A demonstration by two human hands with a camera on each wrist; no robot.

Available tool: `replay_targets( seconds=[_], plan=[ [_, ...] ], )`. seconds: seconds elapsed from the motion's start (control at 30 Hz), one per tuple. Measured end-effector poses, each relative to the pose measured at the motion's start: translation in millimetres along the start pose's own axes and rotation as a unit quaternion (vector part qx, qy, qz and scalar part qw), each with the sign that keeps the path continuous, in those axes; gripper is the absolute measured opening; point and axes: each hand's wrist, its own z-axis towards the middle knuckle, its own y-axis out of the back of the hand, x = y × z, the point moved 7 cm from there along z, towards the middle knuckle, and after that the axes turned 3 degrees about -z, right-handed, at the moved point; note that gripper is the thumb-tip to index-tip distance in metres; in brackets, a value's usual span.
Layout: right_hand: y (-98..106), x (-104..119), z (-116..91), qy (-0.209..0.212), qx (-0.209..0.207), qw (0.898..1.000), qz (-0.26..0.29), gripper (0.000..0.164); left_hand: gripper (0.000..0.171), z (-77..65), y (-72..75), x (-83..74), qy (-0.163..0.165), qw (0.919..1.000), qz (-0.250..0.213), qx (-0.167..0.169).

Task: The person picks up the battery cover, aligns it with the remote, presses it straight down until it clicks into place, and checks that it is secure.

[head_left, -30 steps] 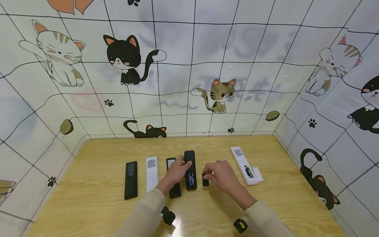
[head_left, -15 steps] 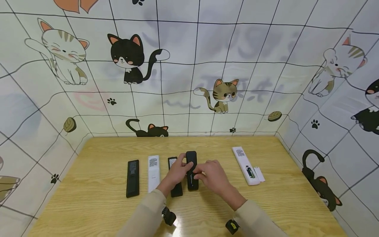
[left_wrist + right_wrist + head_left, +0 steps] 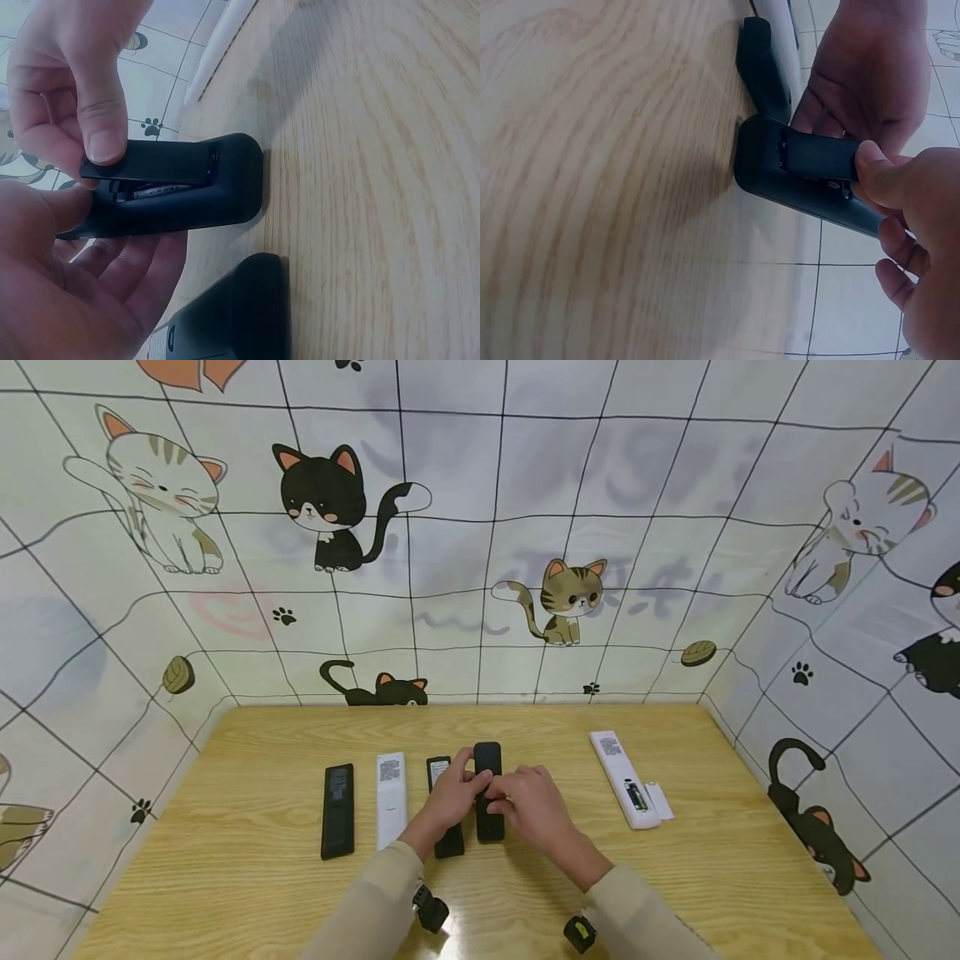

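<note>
My left hand (image 3: 452, 795) grips a black remote control (image 3: 487, 760) around its sides, back face up. Between the thumb and fingers of my right hand (image 3: 531, 806) is a small black battery cover (image 3: 161, 160). The cover lies slantwise over the open battery compartment, its far end at the slot near the remote's end. Under its raised side a battery (image 3: 161, 192) shows in the left wrist view. In the right wrist view the cover (image 3: 821, 154) hides most of the compartment, and the right thumb presses on its near end.
Left of the held remote lie a second black remote (image 3: 450, 843), a white remote (image 3: 390, 793) and another black remote (image 3: 338, 810). At right, a white remote (image 3: 618, 772) has its battery compartment open, with its white cover (image 3: 659, 801) beside it. The wooden table (image 3: 247, 827) meets patterned cloth walls.
My right hand has moved left, bringing the battery cover from beside the remote onto its compartment. The batteries, visible earlier from the head, are now covered in that view. My left hand keeps its grip.
</note>
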Motion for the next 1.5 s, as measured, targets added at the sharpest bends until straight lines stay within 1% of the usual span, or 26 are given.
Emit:
replay_targets(
  seconds=[0.2,0.3,0.43,0.6,0.87,0.97,1.1,1.23,1.37,1.5],
  plan=[
    [-5.5,0.7,-1.8,0.008,-0.011,1.000,-0.018,0.010,0.034,-0.6,0.5,-0.6,0.001,1.0000,0.002,-0.003],
    [-6.8,2.0,-4.1,0.018,-0.025,0.999,-0.043,0.011,0.034,-1.5,0.3,-1.3,-0.001,1.0000,0.000,0.000],
    [-7.3,4.6,-6.0,0.032,-0.038,0.997,-0.060,0.013,0.035,-2.4,0.4,-1.3,-0.004,1.0000,-0.004,0.003],
    [-7.0,6.9,-3.8,0.039,-0.029,0.997,-0.062,0.014,0.034,-2.6,1.3,-0.8,-0.005,1.0000,-0.005,-0.001],
    [-6.0,4.1,0.5,0.019,0.000,0.999,-0.035,0.013,0.035,-2.6,1.0,-2.2,-0.003,1.0000,0.000,-0.004],
    [-5.3,3.8,0.6,0.019,0.007,0.999,-0.040,0.013,0.036,-2.7,0.4,-2.2,-0.002,1.0000,0.005,-0.005],
    [-5.2,3.1,-0.9,0.017,0.018,0.998,-0.065,0.014,0.037,-2.4,-1.2,-1.5,-0.002,0.9999,0.010,-0.004],
    [-5.3,4.5,-2.2,0.027,0.010,0.996,-0.085,0.016,0.036,-1.7,-1.5,-1.5,-0.006,0.9999,0.007,-0.004],
    [-4.0,7.1,-2.4,0.042,-0.012,0.995,-0.088,0.017,0.036,-2.4,0.1,-2.3,-0.009,0.9999,0.008,-0.004],
    [-6.2,4.8,-3.9,0.034,-0.012,0.995,-0.088,0.018,0.036,-3.6,-0.5,-2.3,-0.008,1.0000,0.001,0.001]
  ],
)
